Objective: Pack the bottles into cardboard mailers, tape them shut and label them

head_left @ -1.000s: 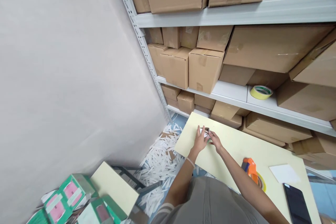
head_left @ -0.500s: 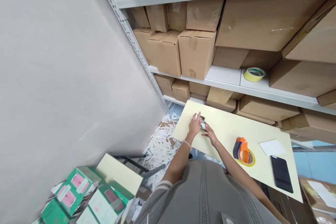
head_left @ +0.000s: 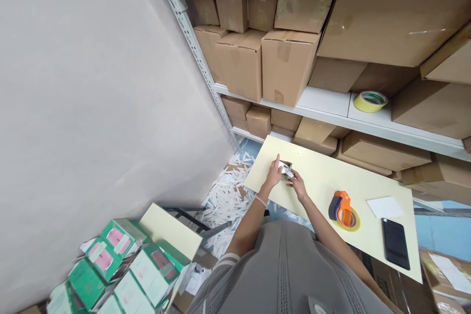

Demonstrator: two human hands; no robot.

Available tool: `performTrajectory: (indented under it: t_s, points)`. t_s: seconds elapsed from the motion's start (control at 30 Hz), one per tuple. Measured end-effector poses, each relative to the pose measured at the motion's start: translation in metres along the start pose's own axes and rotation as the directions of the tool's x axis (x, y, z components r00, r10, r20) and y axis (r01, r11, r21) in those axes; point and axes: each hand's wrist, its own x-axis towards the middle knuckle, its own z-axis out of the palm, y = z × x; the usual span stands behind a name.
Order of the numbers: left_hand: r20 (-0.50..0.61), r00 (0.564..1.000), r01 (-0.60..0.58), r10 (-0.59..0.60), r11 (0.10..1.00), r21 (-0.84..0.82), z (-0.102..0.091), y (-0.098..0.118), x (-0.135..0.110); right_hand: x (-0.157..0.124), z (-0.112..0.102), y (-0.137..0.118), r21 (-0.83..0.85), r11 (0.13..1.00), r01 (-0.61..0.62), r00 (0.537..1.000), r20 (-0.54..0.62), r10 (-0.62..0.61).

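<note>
Both my hands meet over a small white and dark object [head_left: 285,167] at the far left part of the pale yellow table [head_left: 324,179]. My left hand [head_left: 274,174] curls round its left side. My right hand [head_left: 297,184] pinches it from the right. What the object is I cannot make out. An orange tape dispenser [head_left: 343,210] lies on the table to the right of my hands.
A white card [head_left: 384,206] and a black phone [head_left: 395,249] lie at the table's right end. Metal shelves [head_left: 331,108] packed with cardboard boxes rise behind, with a yellow tape roll [head_left: 370,101]. Paper strips [head_left: 228,196] litter the floor. Green boxes [head_left: 117,265] are stacked at lower left.
The view has tilted down and shifted, so more of the table's right end shows. My hands stay together on the small object at the same spot.
</note>
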Motion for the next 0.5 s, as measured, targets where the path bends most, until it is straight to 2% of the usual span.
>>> performTrajectory:
  t_s: [0.17,0.23,0.37,0.5]
  points:
    - [-0.084,0.995,0.06,-0.055,0.997,0.051,0.005,-0.006,-0.001,0.001,0.002,-0.005,-0.01,1.0,-0.002,1.0,-0.006,0.002]
    - [-0.056,0.996,0.07,-0.068,0.997,0.027,0.005,-0.009,0.001,0.002,0.002,-0.006,-0.005,1.0,-0.006,1.0,-0.022,0.006]
    - [0.075,0.994,0.087,-0.08,0.991,-0.1,0.002,-0.016,0.001,0.001,0.001,-0.005,0.025,0.999,-0.025,1.0,-0.005,0.025]
    - [0.089,0.99,0.131,-0.113,0.962,-0.241,0.001,-0.02,0.001,0.0,0.005,-0.005,0.069,0.996,-0.057,0.997,0.054,0.054]
